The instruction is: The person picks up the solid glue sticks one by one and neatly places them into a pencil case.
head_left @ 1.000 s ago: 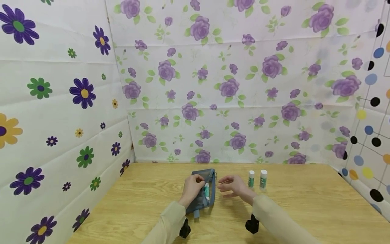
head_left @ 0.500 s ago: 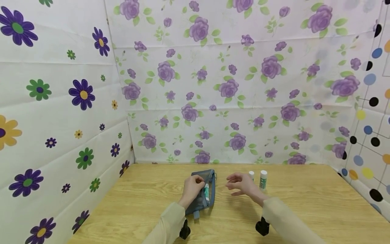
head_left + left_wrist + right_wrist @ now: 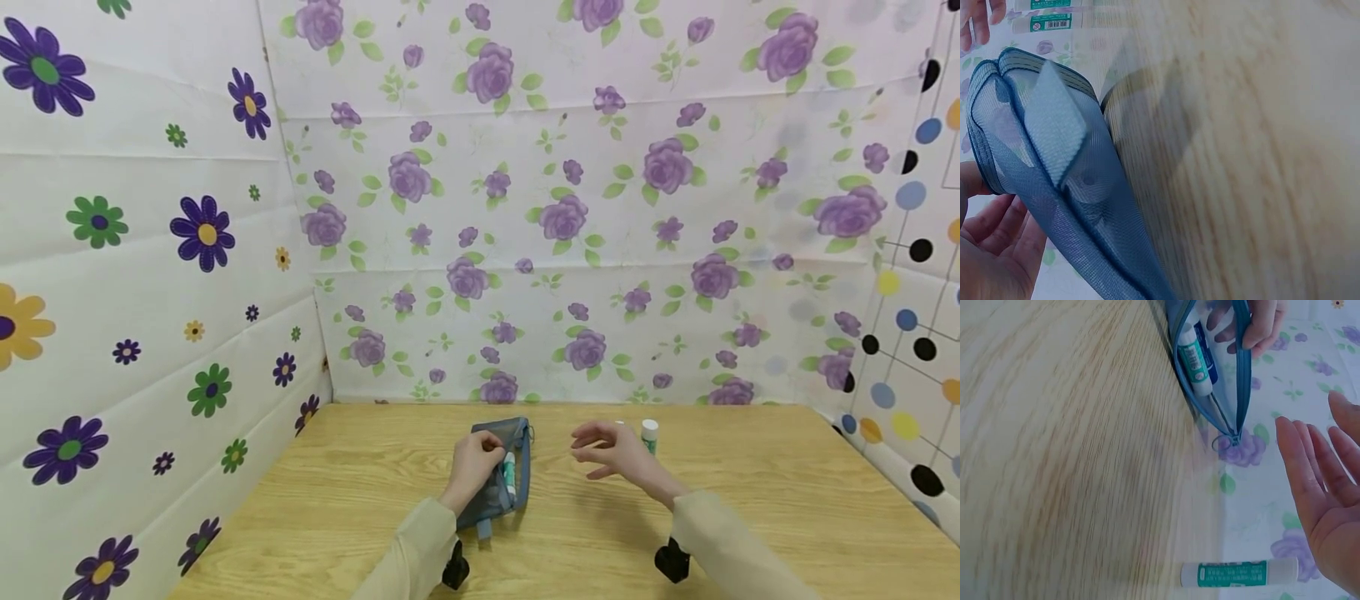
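A blue mesh pouch (image 3: 487, 497) lies on the table, its zipped mouth spread apart. My left hand (image 3: 472, 467) pinches the pouch's edge between thumb and fingers; the right wrist view shows that hand (image 3: 1259, 325) at the rim. Inside the pouch are a green-and-white glue stick (image 3: 1194, 360) and a dark blue item (image 3: 1205, 353). My right hand (image 3: 613, 452) hovers right of the pouch with relaxed fingers, holding nothing. Just behind it, a glue stick (image 3: 649, 435) stands upright, and a smaller one is almost wholly hidden by the hand.
The wooden table (image 3: 750, 483) reaches back to a wall hung with a purple-flowered sheet (image 3: 525, 208). Patterned sheets also cover the left and right sides. A small tab sticks out at the pouch's near end.
My right hand has moved right, away from the pouch and in front of the standing glue sticks, covering most of the smaller one. The left hand keeps its grip in place.
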A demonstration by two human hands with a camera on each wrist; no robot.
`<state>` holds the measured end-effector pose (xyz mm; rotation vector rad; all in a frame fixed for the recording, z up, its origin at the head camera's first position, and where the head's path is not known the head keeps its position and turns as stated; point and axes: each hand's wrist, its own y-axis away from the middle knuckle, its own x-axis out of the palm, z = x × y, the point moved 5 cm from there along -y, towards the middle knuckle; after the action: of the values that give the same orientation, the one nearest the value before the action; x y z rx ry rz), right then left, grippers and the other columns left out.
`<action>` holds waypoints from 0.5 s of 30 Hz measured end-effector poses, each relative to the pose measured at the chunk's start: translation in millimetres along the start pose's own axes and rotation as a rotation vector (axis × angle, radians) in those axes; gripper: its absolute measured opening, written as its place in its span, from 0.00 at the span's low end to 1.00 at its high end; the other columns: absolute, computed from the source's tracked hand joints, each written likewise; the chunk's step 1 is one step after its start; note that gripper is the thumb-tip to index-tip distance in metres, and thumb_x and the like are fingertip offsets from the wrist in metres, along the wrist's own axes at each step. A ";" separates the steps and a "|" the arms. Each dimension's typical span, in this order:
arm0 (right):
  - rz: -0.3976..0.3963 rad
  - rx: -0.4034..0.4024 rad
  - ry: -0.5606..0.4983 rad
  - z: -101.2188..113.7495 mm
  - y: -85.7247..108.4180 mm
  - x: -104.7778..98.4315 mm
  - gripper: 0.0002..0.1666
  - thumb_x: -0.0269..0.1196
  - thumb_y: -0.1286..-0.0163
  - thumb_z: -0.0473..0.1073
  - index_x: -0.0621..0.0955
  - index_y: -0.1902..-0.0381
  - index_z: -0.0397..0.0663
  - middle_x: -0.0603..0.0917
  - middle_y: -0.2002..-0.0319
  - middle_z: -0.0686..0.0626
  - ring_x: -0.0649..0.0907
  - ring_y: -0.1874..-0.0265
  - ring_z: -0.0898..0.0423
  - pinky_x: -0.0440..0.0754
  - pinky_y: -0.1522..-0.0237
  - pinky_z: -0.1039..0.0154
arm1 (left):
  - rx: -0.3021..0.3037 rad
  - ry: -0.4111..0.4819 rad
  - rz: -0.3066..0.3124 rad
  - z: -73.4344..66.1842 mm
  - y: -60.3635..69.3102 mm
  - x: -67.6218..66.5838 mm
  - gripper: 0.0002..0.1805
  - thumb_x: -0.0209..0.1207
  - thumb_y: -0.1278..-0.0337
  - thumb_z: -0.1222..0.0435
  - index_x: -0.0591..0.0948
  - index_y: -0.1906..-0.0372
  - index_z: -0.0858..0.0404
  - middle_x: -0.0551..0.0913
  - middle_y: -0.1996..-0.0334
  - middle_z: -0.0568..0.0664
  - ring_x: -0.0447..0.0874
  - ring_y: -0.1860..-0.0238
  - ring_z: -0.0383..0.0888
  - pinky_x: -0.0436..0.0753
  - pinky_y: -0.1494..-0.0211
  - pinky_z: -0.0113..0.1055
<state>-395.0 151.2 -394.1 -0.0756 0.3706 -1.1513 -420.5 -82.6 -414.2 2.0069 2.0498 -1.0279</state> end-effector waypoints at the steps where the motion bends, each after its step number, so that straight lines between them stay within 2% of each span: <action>1: -0.005 -0.009 0.008 0.6 0.5 -1.9 0.19 0.62 0.40 0.38 0.75 0.52 0.36 0.77 0.60 0.40 0.79 0.61 0.43 0.79 0.69 0.52 | 0.000 -0.001 -0.003 0.0 0.1 -0.2 0.03 0.58 0.48 0.72 0.81 0.70 0.68 0.75 0.78 0.46 0.71 0.79 0.40 0.72 0.77 0.34; 4: -0.015 -0.043 0.028 2.1 2.4 -7.3 0.19 0.62 0.40 0.38 0.75 0.52 0.37 0.77 0.59 0.39 0.79 0.61 0.42 0.78 0.68 0.51 | -0.002 0.002 -0.005 0.0 0.1 -0.7 0.03 0.58 0.49 0.72 0.81 0.70 0.68 0.75 0.78 0.46 0.71 0.79 0.40 0.72 0.77 0.34; 9: -0.012 -0.091 0.071 3.4 5.3 -15.0 0.18 0.60 0.38 0.36 0.74 0.50 0.35 0.77 0.58 0.36 0.80 0.62 0.46 0.79 0.68 0.52 | -0.009 0.004 -0.001 0.3 0.3 -0.5 0.03 0.58 0.49 0.72 0.81 0.70 0.68 0.75 0.78 0.46 0.71 0.79 0.40 0.73 0.77 0.34; 15: -0.031 -0.164 0.121 4.4 10.6 -26.3 0.17 0.58 0.38 0.30 0.74 0.51 0.30 0.77 0.59 0.32 0.79 0.63 0.40 0.77 0.68 0.48 | -0.016 0.006 0.001 0.6 0.0 0.3 0.03 0.58 0.49 0.72 0.81 0.70 0.68 0.75 0.78 0.46 0.71 0.79 0.40 0.73 0.77 0.34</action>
<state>-393.6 178.7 -386.1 -0.1561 0.5732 -1.1576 -420.7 -82.7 -414.9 2.0051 2.0534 -1.0034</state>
